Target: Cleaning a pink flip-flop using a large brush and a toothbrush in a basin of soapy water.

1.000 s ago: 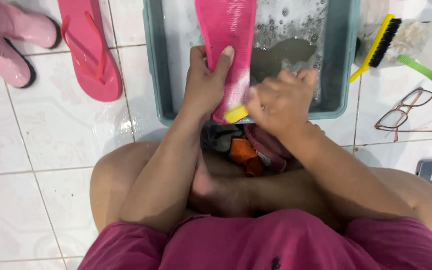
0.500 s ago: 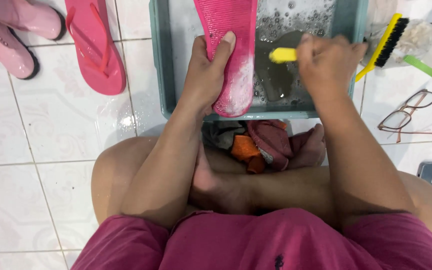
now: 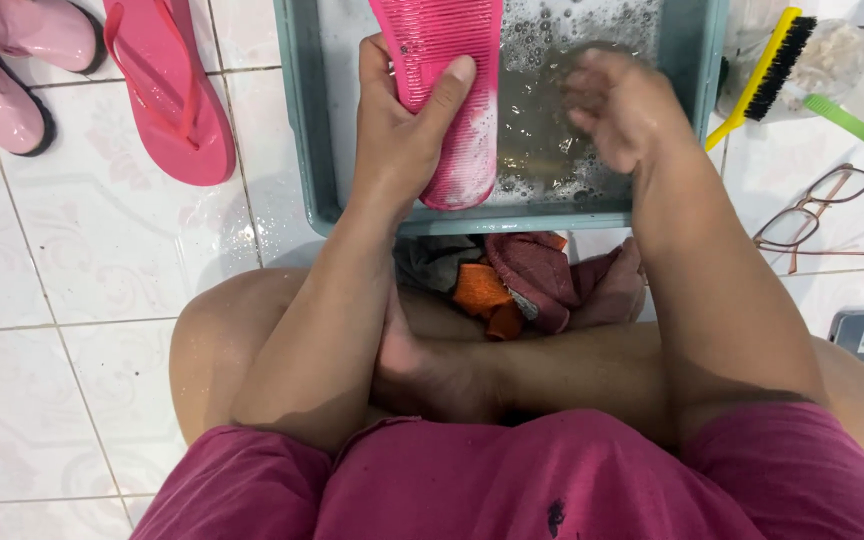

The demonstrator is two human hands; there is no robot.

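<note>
Pink rubber is what the work turns on: a flip-flop (image 3: pixel 452 90) held sole-up, its heel end resting in the grey-green plastic basin (image 3: pixel 297 120) and its toe end running out of the top of the view. The left hand (image 3: pixel 402 130) clamps it from the basin's left side, thumb laid across the ribbed sole and fingers wrapped behind.

What has changed is on the other side. Half a second ago the right hand (image 3: pixel 622 110) held a yellow-handled brush out over the water at the right of the basin; now that hand is down at the soapy water (image 3: pixel 552 130), blurred with motion, and no yellow handle shows in it. Whether the fingers are closed on anything I cannot tell. Compared with a second ago, when the brush was against the heel of the sole, the scrubbing contact is broken; I judge this a pause for rinsing or wetting, not scrubbing.

The sole looks wet, with fine cross ribs and a pale film of suds toward the heel.

Left of the basin on the white floor tiles lies the matching pink flip-flop (image 3: pixel 167 90), strap up, with pale pink shoes (image 3: pixel 12 70) beyond it. Right of the basin lie a yellow scrubbing brush with black bristles (image 3: pixel 767 70), a green handle (image 3: pixel 857 130) and a pair of spectacles (image 3: pixel 812 215). Just below the basin's near wall sits a heap of rags (image 3: pixel 522 280), orange, maroon and grey
</note>
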